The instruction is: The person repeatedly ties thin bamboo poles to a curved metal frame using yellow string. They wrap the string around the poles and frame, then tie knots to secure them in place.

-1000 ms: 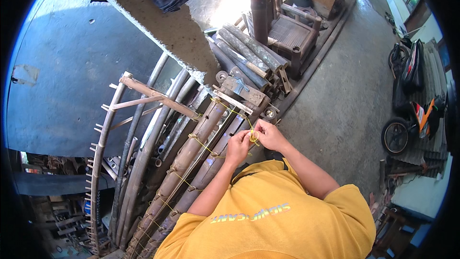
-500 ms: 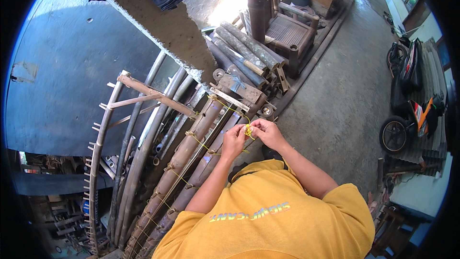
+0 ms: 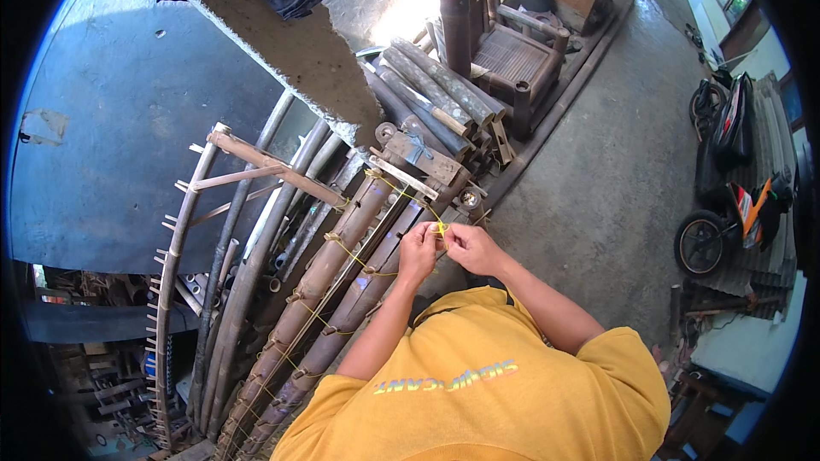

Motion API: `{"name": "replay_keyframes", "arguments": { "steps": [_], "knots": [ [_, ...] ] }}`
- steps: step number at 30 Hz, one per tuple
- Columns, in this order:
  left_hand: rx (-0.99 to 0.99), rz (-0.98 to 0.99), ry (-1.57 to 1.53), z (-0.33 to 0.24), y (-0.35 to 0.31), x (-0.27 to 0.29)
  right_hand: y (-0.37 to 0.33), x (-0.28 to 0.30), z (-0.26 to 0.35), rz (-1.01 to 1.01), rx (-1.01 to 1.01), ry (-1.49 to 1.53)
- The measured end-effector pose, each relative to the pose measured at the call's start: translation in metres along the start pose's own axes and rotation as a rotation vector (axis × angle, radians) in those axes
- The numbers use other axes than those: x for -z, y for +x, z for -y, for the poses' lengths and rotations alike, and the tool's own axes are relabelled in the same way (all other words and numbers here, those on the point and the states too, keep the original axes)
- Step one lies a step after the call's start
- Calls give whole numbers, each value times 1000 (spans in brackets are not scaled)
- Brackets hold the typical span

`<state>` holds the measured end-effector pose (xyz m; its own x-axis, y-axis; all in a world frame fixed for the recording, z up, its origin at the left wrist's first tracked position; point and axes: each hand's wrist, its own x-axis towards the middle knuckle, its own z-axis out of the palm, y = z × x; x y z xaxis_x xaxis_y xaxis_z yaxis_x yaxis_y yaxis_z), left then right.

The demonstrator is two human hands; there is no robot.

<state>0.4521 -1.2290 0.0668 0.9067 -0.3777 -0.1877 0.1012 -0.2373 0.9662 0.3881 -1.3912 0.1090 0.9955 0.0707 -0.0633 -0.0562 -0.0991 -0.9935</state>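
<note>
Yellow string (image 3: 441,228) is bunched between my fingertips, in front of my chest. My left hand (image 3: 418,249) pinches it from the left, and my right hand (image 3: 471,248) pinches it from the right, the two almost touching. From there a strand runs up to the far end of a thick bamboo pole (image 3: 333,248). More of the string loops along this pole and a second bamboo pole (image 3: 363,299) beside it, both slanting away to my left. A pale wooden crosspiece (image 3: 404,177) lies across their far ends.
A bamboo frame with pegs (image 3: 184,230) stands at the left. Stacked bamboo lengths (image 3: 436,90) lie beyond my hands, near a bamboo chair (image 3: 517,60) and a dark post (image 3: 453,8). A motorcycle (image 3: 726,213) stands at right on the concrete floor (image 3: 589,171).
My fingers have drawn closer together around the string, and the bunch between them looks smaller. The view has shifted slightly.
</note>
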Motion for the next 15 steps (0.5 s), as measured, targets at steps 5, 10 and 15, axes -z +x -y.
{"name": "replay_keyframes", "arguments": {
  "steps": [5, 10, 15],
  "knots": [
    [173, -132, -199, 12, 2, -4, -53, 1, 44, 428, 77, 140],
    [170, -170, -105, 15, -5, 9, -68, 23, 73, 555, 187, 670],
    [262, 210, -165, -31, -62, 24, -47, 46, 20, 137, -72, 684]
  ]
}}
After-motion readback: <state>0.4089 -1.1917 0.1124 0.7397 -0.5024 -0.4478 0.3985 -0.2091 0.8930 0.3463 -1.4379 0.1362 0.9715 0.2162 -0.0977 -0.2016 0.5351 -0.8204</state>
